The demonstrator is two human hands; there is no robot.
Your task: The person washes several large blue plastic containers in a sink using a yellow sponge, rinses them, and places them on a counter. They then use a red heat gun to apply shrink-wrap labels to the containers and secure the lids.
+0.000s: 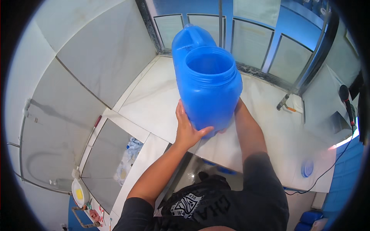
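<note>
The blue wide-mouthed plastic jug [208, 82], lid off and apparently empty, is held up over the white marble counter [154, 104] with the left hand [189, 129] clasped under its base and the right hand [236, 109] behind it (grip hidden), not yet set down.
</note>
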